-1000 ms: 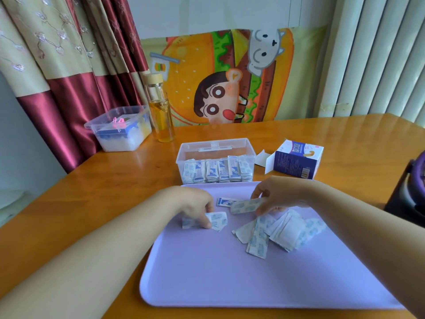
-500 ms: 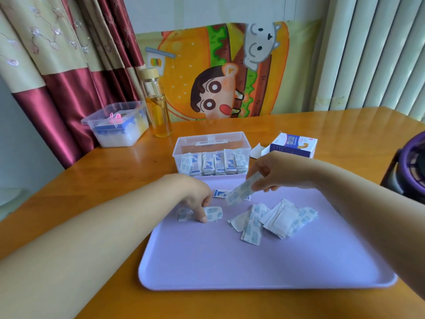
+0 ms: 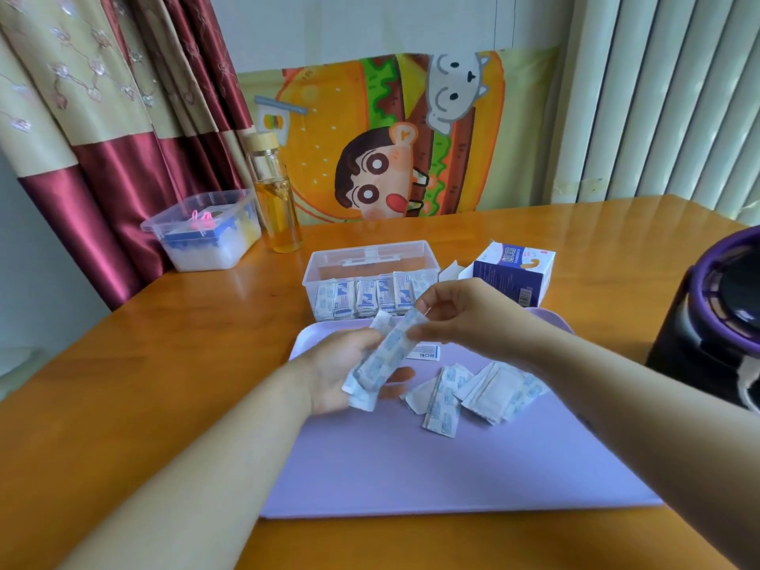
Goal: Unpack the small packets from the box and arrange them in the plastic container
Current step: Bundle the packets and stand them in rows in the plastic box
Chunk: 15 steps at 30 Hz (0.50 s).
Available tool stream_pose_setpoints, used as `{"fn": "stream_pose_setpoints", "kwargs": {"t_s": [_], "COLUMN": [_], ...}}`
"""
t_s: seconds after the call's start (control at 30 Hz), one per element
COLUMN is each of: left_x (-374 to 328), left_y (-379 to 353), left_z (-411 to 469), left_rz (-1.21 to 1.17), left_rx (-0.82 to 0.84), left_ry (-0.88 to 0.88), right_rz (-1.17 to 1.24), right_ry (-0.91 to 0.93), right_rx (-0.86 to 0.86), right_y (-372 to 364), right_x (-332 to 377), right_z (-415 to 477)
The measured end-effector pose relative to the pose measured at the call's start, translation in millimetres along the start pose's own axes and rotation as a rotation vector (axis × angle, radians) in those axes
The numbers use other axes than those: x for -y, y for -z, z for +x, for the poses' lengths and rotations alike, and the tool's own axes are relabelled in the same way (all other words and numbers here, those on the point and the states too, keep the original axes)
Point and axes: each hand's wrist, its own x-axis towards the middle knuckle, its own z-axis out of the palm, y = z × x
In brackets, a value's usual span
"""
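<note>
Above the lilac tray (image 3: 432, 466), my left hand (image 3: 341, 372) grips a small bundle of white-and-blue packets (image 3: 366, 384). My right hand (image 3: 456, 314) pinches the top end of one long packet (image 3: 395, 343) and lays it against that bundle. A loose pile of packets (image 3: 481, 390) lies on the tray to the right of my hands, and a single packet (image 3: 423, 352) lies flat behind them. The clear plastic container (image 3: 370, 261) stands beyond the tray with a row of packets (image 3: 362, 300) upright along its front wall. The opened blue-and-white box (image 3: 512, 273) sits to its right.
A glass bottle of yellow liquid (image 3: 277, 207) and a second lidded plastic tub (image 3: 205, 232) stand at the back left of the wooden table (image 3: 123, 364). A dark purple-rimmed vessel (image 3: 719, 314) sits at the right edge. Curtains and a cartoon cushion are behind.
My left hand lifted its packets off the tray. My right hand carried its long packet up and left until it met the bundle in the left hand.
</note>
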Motion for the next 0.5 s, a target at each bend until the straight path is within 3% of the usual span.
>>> {"fn": "stream_pose_setpoints", "kwargs": {"t_s": [0.1,0.23,0.3,0.4,0.5], "left_x": [11.6,17.0,17.7,18.4,19.9], "left_y": [-18.7,-23.3,-17.7,-8.7,-9.3], "left_z": [-0.7,5.2,8.3,7.6,5.9], "left_rz": [-0.306,-0.431,-0.502,-0.585,-0.590], "left_rx": [0.092,0.077,0.047,0.020,0.004], "left_ry": [0.065,0.053,0.031,0.001,-0.012], "right_rz": [-0.053,-0.210,-0.446,-0.796,-0.954], "right_ry": [0.006,0.085,0.115,-0.005,-0.124], "right_rx": [-0.085,-0.090,0.063,0.448,0.658], "right_y": [-10.0,2.2,21.2,37.9,39.9], "right_x": [-4.9,-12.3,-14.7,-30.0,-45.0], "right_z": [-0.2,-3.5,-10.8,-26.5,-37.4]}}
